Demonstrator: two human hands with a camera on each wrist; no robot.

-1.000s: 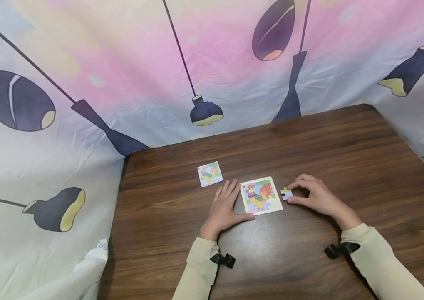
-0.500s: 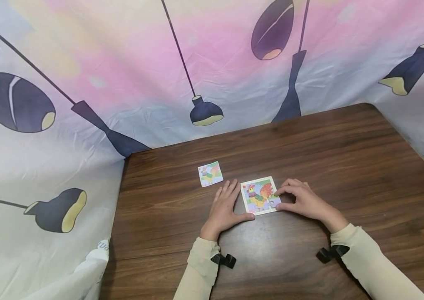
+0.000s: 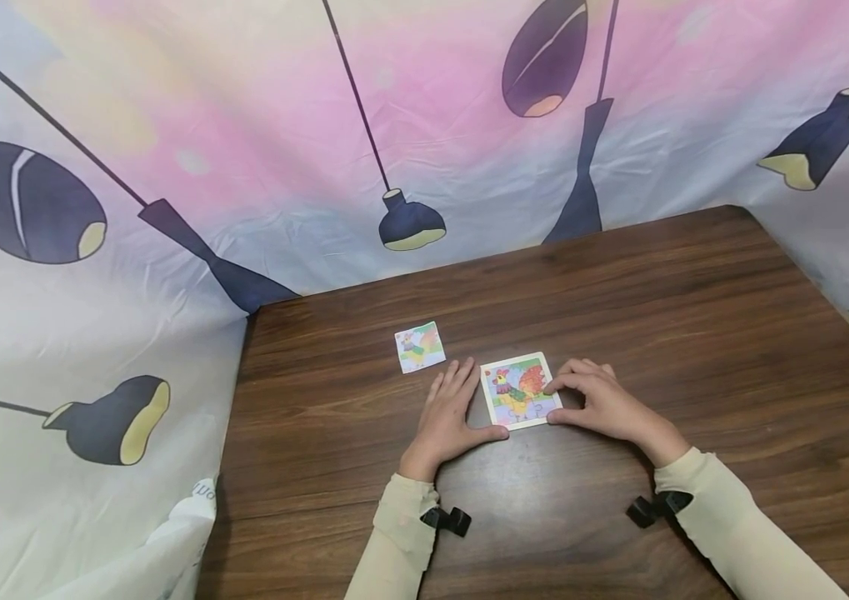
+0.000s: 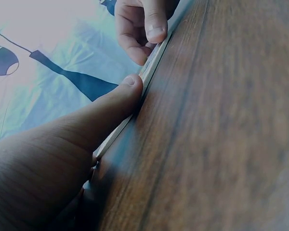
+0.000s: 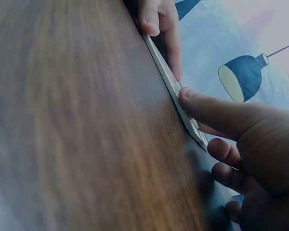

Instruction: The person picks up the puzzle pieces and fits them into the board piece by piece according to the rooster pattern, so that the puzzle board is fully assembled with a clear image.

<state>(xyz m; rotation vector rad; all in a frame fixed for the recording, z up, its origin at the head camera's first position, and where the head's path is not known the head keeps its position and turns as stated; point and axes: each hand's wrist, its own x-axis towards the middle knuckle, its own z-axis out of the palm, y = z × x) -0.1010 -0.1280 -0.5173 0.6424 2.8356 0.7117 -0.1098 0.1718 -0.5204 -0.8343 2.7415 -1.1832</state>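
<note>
1. A second ago my right hand [image 3: 604, 406] sat out to the right of the puzzle board [image 3: 520, 390], pinching a loose puzzle piece clear of the frame. Now that hand has moved left and rests on the board's right edge.

2. The loose piece no longer shows beside the board. The picture looks filled at its lower right corner, so I judge the piece has gone into its slot, though my fingertips [image 3: 548, 388] cover the spot and I cannot tell whether it sits flush.

3. My right fingers are curled, with the index tip pressing down on the board's face and the thumb [image 5: 189, 96] against its near edge. They grip nothing loose that I can see.

4. My left hand [image 3: 451, 410] has not shifted: fingers straight and flat on the counter [image 3: 694, 300] along the board's left side, thumb [image 4: 127, 89] braced at the near left corner to keep it from sliding.

5. The small reference card [image 3: 420, 346] lies where it was, up and left of the board, untouched.

6. With no stray pieces visible on the counter, the puzzle looks about finished.
</note>
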